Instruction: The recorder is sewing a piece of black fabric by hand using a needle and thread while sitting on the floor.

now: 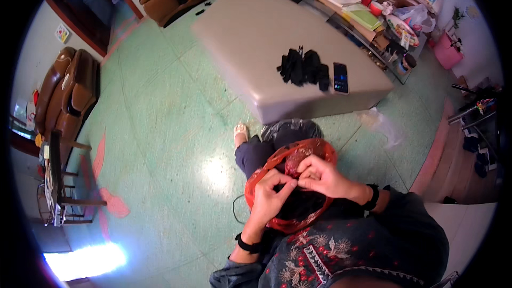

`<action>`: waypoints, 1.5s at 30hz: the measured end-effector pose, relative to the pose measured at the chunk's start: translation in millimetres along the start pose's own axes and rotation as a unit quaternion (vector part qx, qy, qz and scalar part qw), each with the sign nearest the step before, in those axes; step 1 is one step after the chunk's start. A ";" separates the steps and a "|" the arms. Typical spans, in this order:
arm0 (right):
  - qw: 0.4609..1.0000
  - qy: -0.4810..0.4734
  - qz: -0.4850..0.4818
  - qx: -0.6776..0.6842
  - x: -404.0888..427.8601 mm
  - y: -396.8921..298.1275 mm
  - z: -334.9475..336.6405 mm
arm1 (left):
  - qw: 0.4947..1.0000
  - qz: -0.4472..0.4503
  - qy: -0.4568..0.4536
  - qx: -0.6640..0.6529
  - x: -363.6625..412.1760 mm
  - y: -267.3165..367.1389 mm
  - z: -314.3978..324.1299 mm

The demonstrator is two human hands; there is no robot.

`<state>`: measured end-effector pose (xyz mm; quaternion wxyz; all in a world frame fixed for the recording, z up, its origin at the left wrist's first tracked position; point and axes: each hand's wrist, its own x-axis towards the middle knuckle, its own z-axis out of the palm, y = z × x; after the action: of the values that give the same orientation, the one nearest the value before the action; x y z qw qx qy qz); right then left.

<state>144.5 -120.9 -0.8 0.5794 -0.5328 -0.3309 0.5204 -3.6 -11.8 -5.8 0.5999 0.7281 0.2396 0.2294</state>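
A red plastic basket rests on my lap, with black material inside it. Over the basket my left hand and my right hand meet, thumbs and fingertips pinched close together. Whatever lies between the fingertips is too small to make out. Dark red patterned material shows beside my right fingers, inside the basket's far side. Ahead, a pile of black fabric pieces lies on a beige padded ottoman, with a smartphone just to its right.
A glass-topped table behind the ottoman holds books, bags and a tray. Clear plastic film lies on the green floor right of my knees. Brown leather sofas stand at the left and far side. A chair is at the lower left.
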 end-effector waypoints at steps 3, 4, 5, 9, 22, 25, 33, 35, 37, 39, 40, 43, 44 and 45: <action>0.975 -0.105 -0.034 -0.190 2.9 4.0 -13.7 | 0.999 0.014 -0.032 0.012 -4.0 -6.5 -1.3; 0.961 -0.148 -0.010 -0.235 3.4 -0.6 -17.8 | 0.999 0.006 -0.047 0.011 -4.0 -6.1 -3.5; 0.957 -0.155 -0.029 -0.245 0.6 -6.0 -19.9 | 0.997 0.002 -0.073 0.016 -2.5 -6.9 -7.3; 0.926 -0.214 -0.056 -0.306 -3.3 -5.1 -39.0 | 0.982 -0.001 -0.166 0.086 2.0 4.6 -21.7; 0.926 0.073 -0.232 -0.290 -6.4 -32.5 -25.2 | 0.963 -0.204 0.017 -0.175 13.6 27.2 -4.1; 0.930 0.067 -0.250 -0.260 -7.5 -33.1 -31.3 | 0.960 -0.206 0.023 -0.189 16.4 30.7 0.7; 0.993 -0.083 0.021 0.087 20.6 -38.7 -32.1 | 0.904 -0.198 -0.062 -0.374 19.4 33.7 7.6; 0.992 -0.082 -0.071 0.064 29.8 -25.1 -26.3 | 0.898 -0.207 -0.077 -0.380 19.6 27.7 6.2; 0.992 -0.095 -0.053 0.066 30.3 -24.8 -26.5 | 0.868 -0.200 -0.110 -0.441 18.2 24.6 0.4; 0.991 -0.115 0.023 0.064 29.6 -32.2 -29.9 | 0.832 -0.190 -0.140 -0.502 16.7 25.3 0.8; 0.991 -0.115 0.024 0.065 28.7 -27.2 -26.9 | 0.845 -0.193 -0.076 -0.494 15.7 27.6 6.8; 0.962 -0.008 -0.232 -0.146 22.0 -23.7 -17.1 | 0.842 -0.198 0.015 -0.501 16.1 26.5 11.3; 0.906 0.046 -0.342 -0.247 21.9 -22.1 -12.1 | 0.830 -0.198 0.048 -0.519 14.7 25.5 10.9; 0.926 0.022 -0.305 -0.223 19.7 -24.7 -11.3 | 0.826 -0.208 0.056 -0.520 15.9 23.9 10.6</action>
<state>166.1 -102.4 17.2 0.5836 -0.5330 -0.5718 0.2199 17.1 -13.9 16.6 0.9087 0.2268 0.2641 0.2304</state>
